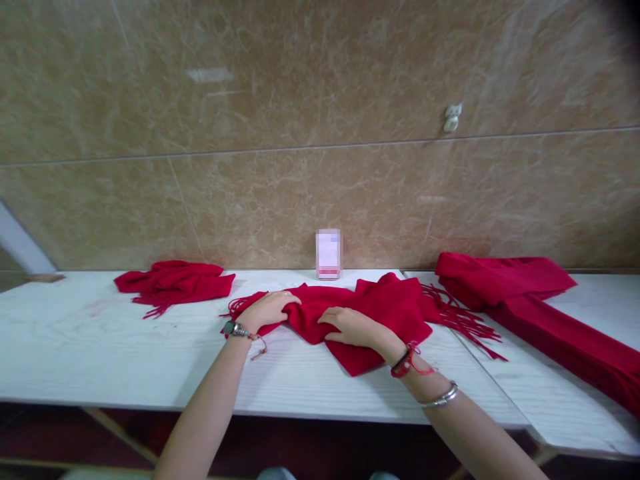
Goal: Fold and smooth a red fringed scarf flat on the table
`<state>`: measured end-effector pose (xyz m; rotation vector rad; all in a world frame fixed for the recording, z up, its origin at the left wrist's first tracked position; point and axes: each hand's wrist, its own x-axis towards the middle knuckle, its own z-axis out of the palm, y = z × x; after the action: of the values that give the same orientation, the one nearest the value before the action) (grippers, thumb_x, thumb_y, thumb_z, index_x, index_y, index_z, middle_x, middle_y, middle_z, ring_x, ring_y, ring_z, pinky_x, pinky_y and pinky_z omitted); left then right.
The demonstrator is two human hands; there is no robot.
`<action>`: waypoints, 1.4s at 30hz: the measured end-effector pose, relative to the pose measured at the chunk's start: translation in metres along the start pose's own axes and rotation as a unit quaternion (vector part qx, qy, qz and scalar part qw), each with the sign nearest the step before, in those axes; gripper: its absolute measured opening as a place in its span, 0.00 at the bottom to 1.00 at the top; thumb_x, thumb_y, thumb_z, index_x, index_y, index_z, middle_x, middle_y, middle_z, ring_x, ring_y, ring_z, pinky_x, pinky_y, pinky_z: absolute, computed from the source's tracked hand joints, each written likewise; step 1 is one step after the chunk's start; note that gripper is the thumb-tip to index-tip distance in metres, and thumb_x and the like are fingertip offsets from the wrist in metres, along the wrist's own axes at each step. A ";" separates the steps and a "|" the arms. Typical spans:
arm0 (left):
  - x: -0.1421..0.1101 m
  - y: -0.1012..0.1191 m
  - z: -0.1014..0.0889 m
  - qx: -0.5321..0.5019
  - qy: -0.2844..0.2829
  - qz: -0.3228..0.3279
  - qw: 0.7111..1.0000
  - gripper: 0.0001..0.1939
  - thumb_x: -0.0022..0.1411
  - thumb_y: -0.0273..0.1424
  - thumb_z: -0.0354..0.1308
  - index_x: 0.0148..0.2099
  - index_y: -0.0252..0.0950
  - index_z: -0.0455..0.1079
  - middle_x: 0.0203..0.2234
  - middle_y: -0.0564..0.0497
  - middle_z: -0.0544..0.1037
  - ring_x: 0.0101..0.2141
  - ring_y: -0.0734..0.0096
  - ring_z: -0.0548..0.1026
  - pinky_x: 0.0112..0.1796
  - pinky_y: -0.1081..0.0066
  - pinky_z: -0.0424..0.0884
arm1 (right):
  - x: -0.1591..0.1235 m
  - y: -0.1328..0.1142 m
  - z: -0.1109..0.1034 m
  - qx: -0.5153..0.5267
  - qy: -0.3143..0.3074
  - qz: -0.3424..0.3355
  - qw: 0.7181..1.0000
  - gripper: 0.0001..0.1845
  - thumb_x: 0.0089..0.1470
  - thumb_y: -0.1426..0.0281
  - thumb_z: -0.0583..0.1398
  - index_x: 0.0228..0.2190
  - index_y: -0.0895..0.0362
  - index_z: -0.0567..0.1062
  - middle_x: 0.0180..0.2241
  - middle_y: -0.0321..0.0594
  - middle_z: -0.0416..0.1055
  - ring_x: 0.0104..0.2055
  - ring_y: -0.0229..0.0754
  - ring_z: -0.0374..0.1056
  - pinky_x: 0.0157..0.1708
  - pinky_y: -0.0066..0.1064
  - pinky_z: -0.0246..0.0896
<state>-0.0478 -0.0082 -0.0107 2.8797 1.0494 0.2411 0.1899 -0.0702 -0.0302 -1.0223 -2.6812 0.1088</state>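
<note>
While the scarf lies rumpled on the worktop under both hands, the step in hand seems to be straightening it. The left hand curls its fingers over a bunched part; whether they pinch the cloth, I cannot tell. The right hand rests on the middle of the scarf, fingers loosely bent, thumb apart from them. Between the two sets of fingers the cloth puckers, so a light outward draw would likely flatten it better than pressing down. A loose corner lies on the near side of the right fingers and probably needs teasing out separately. Beyond them to the right, the fringe fans out in tangled strands; combing it straight last should work best. The phone, past the fingertips, is best left unbumped.
</note>
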 end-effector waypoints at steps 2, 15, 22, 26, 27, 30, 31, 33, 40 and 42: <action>0.003 0.002 0.001 -0.010 0.029 0.005 1.000 0.16 0.55 0.22 0.51 0.44 0.41 0.70 0.41 0.52 0.74 0.43 0.69 0.70 0.48 0.70 0.61 | 0.002 0.004 0.001 -0.022 0.033 0.015 0.999 0.14 0.52 0.74 0.54 0.41 0.57 0.73 0.41 0.42 0.71 0.43 0.42 0.65 0.44 0.31 0.57; 0.009 0.025 -0.014 -0.142 0.242 0.012 0.960 0.14 0.63 0.32 0.43 0.34 0.34 0.69 0.33 0.48 0.74 0.36 0.69 0.71 0.41 0.71 0.65 | 0.006 -0.005 -0.001 -0.019 0.220 0.064 0.973 0.17 0.54 0.77 0.49 0.45 0.59 0.70 0.41 0.46 0.68 0.44 0.43 0.61 0.45 0.36 0.57; 0.010 0.027 -0.014 -0.143 0.376 -0.055 0.914 0.16 0.61 0.35 0.43 0.23 0.36 0.58 0.20 0.53 0.68 0.24 0.73 0.66 0.31 0.74 0.64 | 0.016 -0.028 0.020 0.029 0.201 0.080 0.976 0.36 0.48 0.63 0.59 0.55 0.64 0.55 0.52 0.57 0.59 0.53 0.53 0.56 0.49 0.47 0.56; 0.008 0.027 -0.016 -0.144 0.446 -0.086 0.879 0.16 0.61 0.35 0.44 0.21 0.37 0.55 0.18 0.54 0.64 0.22 0.74 0.63 0.27 0.75 0.61 | 0.021 -0.026 0.024 0.035 0.219 0.094 0.971 0.32 0.46 0.78 0.52 0.55 0.68 0.56 0.52 0.58 0.60 0.54 0.49 0.57 0.52 0.42 0.55; 0.007 0.025 -0.017 -0.139 0.466 -0.101 0.868 0.16 0.61 0.35 0.44 0.21 0.37 0.55 0.17 0.55 0.63 0.21 0.75 0.62 0.26 0.75 0.60 | 0.021 -0.023 0.021 0.044 0.235 0.086 0.967 0.32 0.45 0.80 0.51 0.54 0.68 0.57 0.51 0.56 0.61 0.54 0.47 0.57 0.52 0.40 0.55; 0.001 0.013 -0.021 -0.129 0.539 -0.174 0.814 0.18 0.61 0.36 0.44 0.20 0.37 0.51 0.14 0.57 0.57 0.19 0.76 0.58 0.23 0.75 0.56 | 0.016 -0.012 0.008 0.059 0.279 0.080 0.955 0.31 0.43 0.83 0.47 0.51 0.62 0.63 0.48 0.51 0.65 0.51 0.44 0.60 0.51 0.39 0.56; -0.001 0.007 -0.023 -0.128 0.569 -0.204 0.786 0.19 0.62 0.36 0.43 0.19 0.37 0.50 0.13 0.58 0.55 0.18 0.77 0.56 0.22 0.76 0.54 | 0.013 -0.008 0.004 0.059 0.290 0.083 0.952 0.31 0.43 0.84 0.47 0.50 0.61 0.65 0.47 0.49 0.67 0.50 0.44 0.62 0.51 0.39 0.58; -0.007 -0.005 -0.025 -0.121 0.626 -0.260 0.725 0.21 0.63 0.37 0.41 0.19 0.38 0.48 0.13 0.59 0.52 0.18 0.77 0.54 0.22 0.76 0.53 | 0.009 -0.002 -0.003 0.055 0.312 0.090 0.944 0.29 0.43 0.83 0.48 0.48 0.58 0.67 0.45 0.47 0.68 0.48 0.44 0.64 0.49 0.40 0.60; -0.007 0.000 -0.023 0.035 0.493 -0.172 0.852 0.10 0.62 0.32 0.46 0.36 0.34 0.67 0.33 0.47 0.70 0.36 0.67 0.69 0.40 0.68 0.63 | 0.005 -0.002 -0.004 0.056 0.317 0.084 0.943 0.27 0.44 0.81 0.48 0.47 0.57 0.68 0.45 0.46 0.69 0.48 0.44 0.64 0.49 0.39 0.59; 0.001 0.018 -0.016 0.025 0.383 -0.059 0.922 0.13 0.60 0.33 0.50 0.46 0.36 0.66 0.44 0.45 0.69 0.45 0.65 0.67 0.46 0.66 0.61 | 0.006 -0.003 -0.002 0.056 0.303 0.092 0.947 0.26 0.44 0.81 0.48 0.47 0.58 0.68 0.45 0.47 0.69 0.48 0.44 0.64 0.48 0.39 0.60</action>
<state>-0.0387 -0.0209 0.0074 2.7672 1.3096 1.4298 0.1840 -0.0686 -0.0265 -1.0583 -2.0040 -0.0177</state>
